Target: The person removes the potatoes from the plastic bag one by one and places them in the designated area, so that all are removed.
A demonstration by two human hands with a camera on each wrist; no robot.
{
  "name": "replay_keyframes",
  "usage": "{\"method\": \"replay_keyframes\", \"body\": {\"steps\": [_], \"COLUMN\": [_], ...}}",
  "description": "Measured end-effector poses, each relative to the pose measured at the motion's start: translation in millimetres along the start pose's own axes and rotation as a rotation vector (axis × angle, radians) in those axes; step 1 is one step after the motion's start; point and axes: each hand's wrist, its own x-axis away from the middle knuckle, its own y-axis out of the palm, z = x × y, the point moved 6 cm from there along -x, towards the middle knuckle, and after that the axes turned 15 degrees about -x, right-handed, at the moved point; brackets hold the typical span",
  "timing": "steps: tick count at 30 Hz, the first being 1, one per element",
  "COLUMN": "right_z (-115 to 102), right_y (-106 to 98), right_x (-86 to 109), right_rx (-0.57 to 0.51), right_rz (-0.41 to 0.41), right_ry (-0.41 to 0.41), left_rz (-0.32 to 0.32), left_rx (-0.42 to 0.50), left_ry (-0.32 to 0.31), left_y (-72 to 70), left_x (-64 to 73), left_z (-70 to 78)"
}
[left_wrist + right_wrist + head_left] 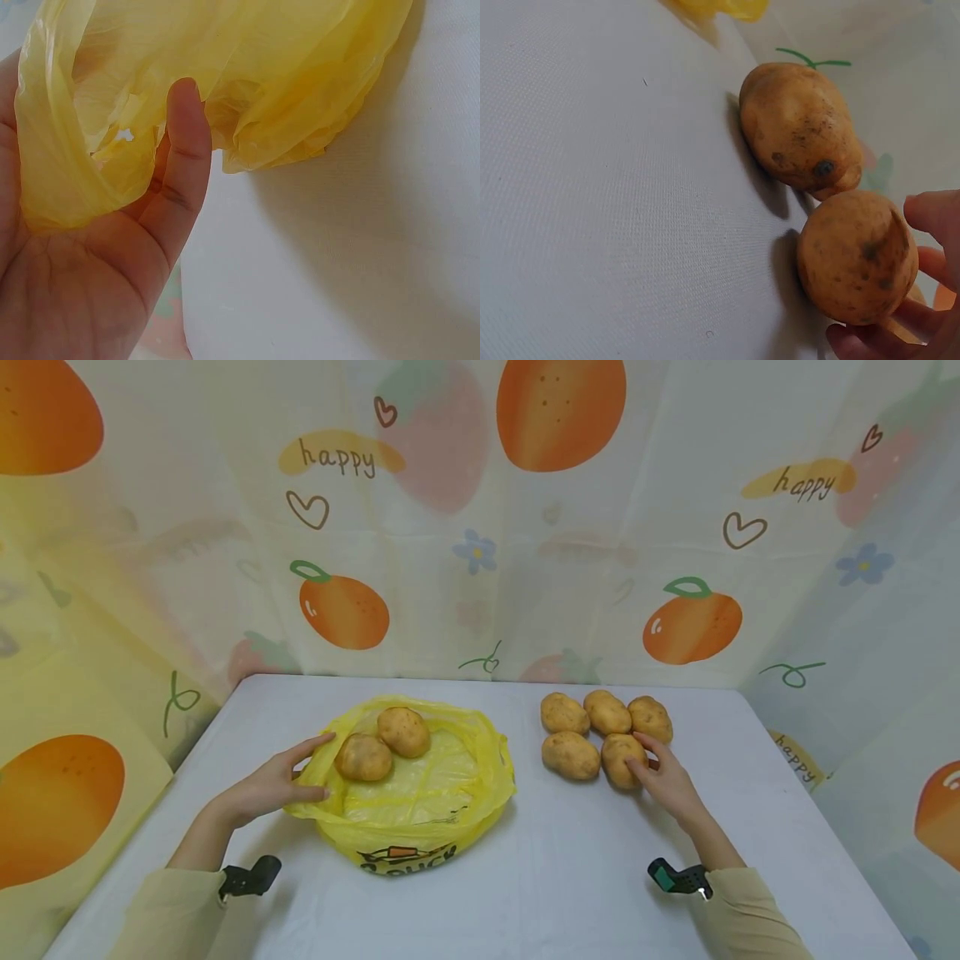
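Observation:
My left hand [266,785] is at the left side of a yellow plastic bag [480,760], thumb and fingers spread apart against its edge. In the left wrist view a fold of the bag [60,172] lies across that hand's palm, beside a straight digit. Two potatoes [365,757] are inside the wide-mouthed bag. My right hand [667,781] grips the front right potato [621,762] of a group, thumb on one side and fingers on the other. The right wrist view shows this potato [855,255] close to the white cloth, with another potato [799,124] beside it.
Several more potatoes [565,713] sit in two rows at the back right of the white-covered table [525,885]. A fruit-printed curtain [480,610] hangs behind the table and along both sides. Each wrist wears a dark camera mount [247,877].

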Motion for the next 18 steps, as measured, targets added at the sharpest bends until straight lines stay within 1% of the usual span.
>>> {"method": "replay_keyframes", "body": {"steps": [6, 11, 18], "right_z": [0.6, 2.4, 2.7], "right_y": [1.6, 2.2, 4.5], "right_x": [-1.3, -2.2, -3.3], "right_rx": [0.006, 0.015, 0.008], "right_rz": [0.002, 0.0, -0.012], "right_ry": [-0.018, -0.029, -0.033], "left_rz": [0.001, -0.002, -0.011], "left_rx": [-0.016, -0.01, 0.035], "left_ry": [0.005, 0.003, -0.015], "left_y": [-0.4, 0.1, 1.1], "left_x": [-0.4, -0.2, -0.1], "left_z": [1.0, 1.0, -0.5]}}
